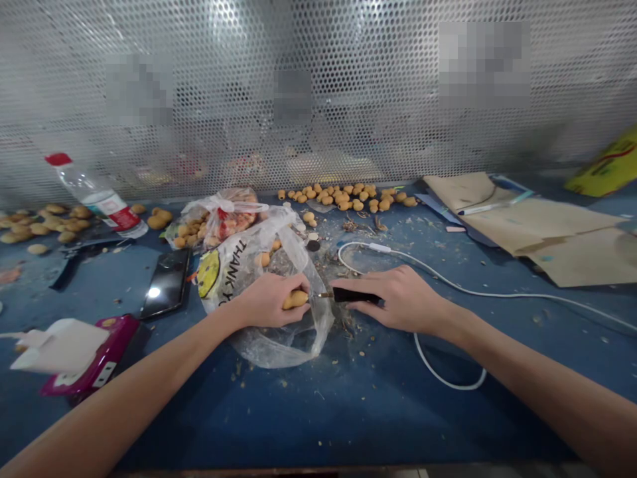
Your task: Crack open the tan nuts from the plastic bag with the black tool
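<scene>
My left hand (266, 302) grips a small tan oval nut (295, 299) between fingers and thumb. My right hand (401, 299) is shut on a small black-handled knife (351, 295), whose short blade touches or nearly touches that nut. Beneath both hands lies a clear plastic bag (298, 342) printed "THANK YOU". A second plastic bag (219, 219) behind it holds more tan nuts and something red. Loose nuts form a row (343, 198) along the back of the table and a scattered pile (44, 224) at the far left.
A blue work table (318, 411) littered with debris runs up to a perforated metal screen (318, 86). On it are a phone (166, 283), a plastic water bottle (97, 196), a white cable (448, 284), brown paper sheets (552, 232) and a pink box (94, 355).
</scene>
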`<act>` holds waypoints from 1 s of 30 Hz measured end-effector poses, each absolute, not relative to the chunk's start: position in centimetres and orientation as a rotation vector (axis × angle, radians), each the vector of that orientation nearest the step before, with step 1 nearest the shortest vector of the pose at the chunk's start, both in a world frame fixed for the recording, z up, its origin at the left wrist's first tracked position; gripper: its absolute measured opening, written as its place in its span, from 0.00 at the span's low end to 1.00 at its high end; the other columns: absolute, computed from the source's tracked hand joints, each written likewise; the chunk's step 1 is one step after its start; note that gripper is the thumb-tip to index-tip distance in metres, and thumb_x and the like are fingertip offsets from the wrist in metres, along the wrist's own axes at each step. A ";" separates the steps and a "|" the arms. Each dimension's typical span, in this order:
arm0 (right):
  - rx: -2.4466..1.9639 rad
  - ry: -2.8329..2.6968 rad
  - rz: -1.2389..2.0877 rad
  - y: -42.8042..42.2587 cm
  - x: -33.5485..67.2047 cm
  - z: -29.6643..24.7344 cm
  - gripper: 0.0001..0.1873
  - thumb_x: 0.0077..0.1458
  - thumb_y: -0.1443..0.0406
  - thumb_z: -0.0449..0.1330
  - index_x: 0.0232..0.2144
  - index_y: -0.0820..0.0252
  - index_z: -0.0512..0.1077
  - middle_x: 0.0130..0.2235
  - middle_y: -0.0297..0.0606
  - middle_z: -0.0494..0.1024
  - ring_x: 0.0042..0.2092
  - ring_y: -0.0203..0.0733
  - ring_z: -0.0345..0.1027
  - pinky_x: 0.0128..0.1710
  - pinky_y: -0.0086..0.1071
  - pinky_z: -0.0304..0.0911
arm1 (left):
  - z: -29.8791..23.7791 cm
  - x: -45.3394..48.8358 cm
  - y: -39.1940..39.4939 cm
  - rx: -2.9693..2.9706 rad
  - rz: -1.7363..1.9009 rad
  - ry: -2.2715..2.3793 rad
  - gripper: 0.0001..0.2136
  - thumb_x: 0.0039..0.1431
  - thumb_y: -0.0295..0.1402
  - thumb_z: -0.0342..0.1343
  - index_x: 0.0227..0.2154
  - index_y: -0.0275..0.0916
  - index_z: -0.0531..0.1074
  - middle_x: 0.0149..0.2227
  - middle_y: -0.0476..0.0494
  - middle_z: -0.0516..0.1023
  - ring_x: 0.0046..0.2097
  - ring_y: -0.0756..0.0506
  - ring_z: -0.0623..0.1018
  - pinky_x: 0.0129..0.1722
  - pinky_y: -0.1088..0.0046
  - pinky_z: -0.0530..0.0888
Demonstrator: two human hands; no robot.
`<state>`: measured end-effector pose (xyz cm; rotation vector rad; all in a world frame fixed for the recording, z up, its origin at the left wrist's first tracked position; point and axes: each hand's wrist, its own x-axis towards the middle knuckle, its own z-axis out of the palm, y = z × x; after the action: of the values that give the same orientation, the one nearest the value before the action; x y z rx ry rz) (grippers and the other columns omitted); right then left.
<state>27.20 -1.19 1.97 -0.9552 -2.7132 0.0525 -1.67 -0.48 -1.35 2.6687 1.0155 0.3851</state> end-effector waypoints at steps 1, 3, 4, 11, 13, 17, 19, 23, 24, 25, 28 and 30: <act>-0.953 -2.715 0.052 -1.2 27.2 2.0 0.22 0.62 0.61 0.58 0.58 0.44 0.69 0.36 0.31 0.83 0.29 0.35 0.72 0.27 0.29 0.54 | -1.3 -1.6 -0.5 2.678 0.382 1.018 0.10 0.61 0.41 0.52 0.40 0.42 0.65 0.26 0.52 0.72 0.26 0.49 0.72 0.27 0.73 0.63; -0.951 -2.716 0.048 -1.2 27.1 2.0 0.22 0.62 0.61 0.58 0.58 0.44 0.69 0.36 0.32 0.83 0.29 0.35 0.72 0.27 0.29 0.54 | -1.3 -1.6 -0.5 2.692 0.370 1.024 0.09 0.61 0.40 0.52 0.40 0.42 0.65 0.25 0.53 0.72 0.26 0.49 0.72 0.27 0.73 0.63; -0.952 -2.715 0.047 -1.2 27.1 2.0 0.22 0.62 0.61 0.58 0.58 0.44 0.69 0.36 0.32 0.83 0.30 0.35 0.72 0.27 0.29 0.54 | -1.3 -1.5 -0.5 2.697 0.365 1.025 0.09 0.61 0.40 0.51 0.40 0.42 0.65 0.25 0.53 0.72 0.26 0.49 0.72 0.27 0.73 0.63; -0.943 -2.715 0.061 -1.2 27.2 1.8 0.23 0.62 0.61 0.58 0.59 0.42 0.67 0.37 0.31 0.83 0.32 0.36 0.74 0.27 0.29 0.55 | -1.2 -1.6 -0.5 2.702 0.315 1.034 0.10 0.62 0.41 0.50 0.41 0.41 0.66 0.25 0.53 0.72 0.26 0.50 0.72 0.27 0.74 0.62; -0.947 -2.718 0.064 -1.2 27.2 1.8 0.24 0.62 0.61 0.58 0.59 0.42 0.67 0.38 0.31 0.83 0.33 0.37 0.74 0.27 0.29 0.55 | -1.3 -1.6 -0.4 2.705 0.313 1.031 0.10 0.62 0.41 0.50 0.41 0.41 0.66 0.25 0.52 0.72 0.26 0.50 0.72 0.27 0.73 0.62; -0.957 -2.734 0.073 -1.2 27.2 1.8 0.24 0.62 0.61 0.58 0.60 0.41 0.67 0.38 0.30 0.83 0.33 0.37 0.75 0.28 0.30 0.56 | -1.2 -1.5 -0.5 2.707 0.309 1.039 0.10 0.62 0.40 0.50 0.40 0.41 0.66 0.25 0.52 0.73 0.26 0.49 0.72 0.28 0.72 0.62; -0.958 -2.731 0.073 -1.2 27.2 1.8 0.24 0.62 0.61 0.58 0.60 0.41 0.66 0.37 0.30 0.83 0.33 0.37 0.75 0.28 0.30 0.56 | -1.2 -1.5 -0.5 2.706 0.302 1.046 0.10 0.62 0.40 0.50 0.40 0.41 0.66 0.25 0.52 0.72 0.26 0.49 0.72 0.28 0.72 0.62; -0.964 -2.735 0.080 -1.2 27.3 1.8 0.24 0.62 0.61 0.58 0.60 0.41 0.66 0.38 0.29 0.83 0.34 0.37 0.75 0.28 0.30 0.56 | -1.1 -1.5 -0.5 2.703 0.305 1.042 0.09 0.61 0.40 0.51 0.40 0.41 0.66 0.26 0.52 0.73 0.26 0.49 0.73 0.27 0.73 0.62; -0.962 -2.738 0.083 -1.1 27.3 1.8 0.25 0.62 0.61 0.58 0.60 0.41 0.66 0.38 0.29 0.83 0.34 0.37 0.75 0.28 0.30 0.56 | -1.0 -1.5 -0.5 2.701 0.305 1.040 0.09 0.61 0.40 0.51 0.40 0.41 0.66 0.26 0.52 0.73 0.26 0.49 0.73 0.27 0.73 0.62; -0.959 -2.739 0.084 -1.1 27.3 1.8 0.25 0.62 0.61 0.58 0.60 0.41 0.66 0.39 0.29 0.83 0.34 0.37 0.75 0.28 0.30 0.56 | -1.0 -1.5 -0.5 2.698 0.304 1.037 0.09 0.61 0.40 0.51 0.40 0.41 0.66 0.25 0.52 0.73 0.26 0.49 0.72 0.27 0.73 0.62; -0.948 -2.736 0.083 -1.2 27.2 1.9 0.25 0.62 0.61 0.58 0.60 0.42 0.66 0.38 0.30 0.83 0.33 0.36 0.75 0.27 0.29 0.55 | -0.9 -1.4 -0.6 2.693 0.301 1.032 0.09 0.61 0.39 0.51 0.39 0.41 0.66 0.25 0.52 0.71 0.24 0.50 0.71 0.26 0.74 0.61; -0.947 -2.733 0.080 -1.2 27.2 1.9 0.25 0.61 0.61 0.59 0.60 0.42 0.66 0.38 0.30 0.83 0.33 0.36 0.75 0.27 0.29 0.55 | -0.8 -1.3 -0.6 2.695 0.308 1.029 0.09 0.61 0.39 0.51 0.40 0.41 0.66 0.24 0.53 0.71 0.24 0.50 0.71 0.26 0.74 0.61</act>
<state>27.18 -1.17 1.89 -0.9474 -2.7334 0.0797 -1.35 -0.60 -0.84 2.6948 1.0288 0.3078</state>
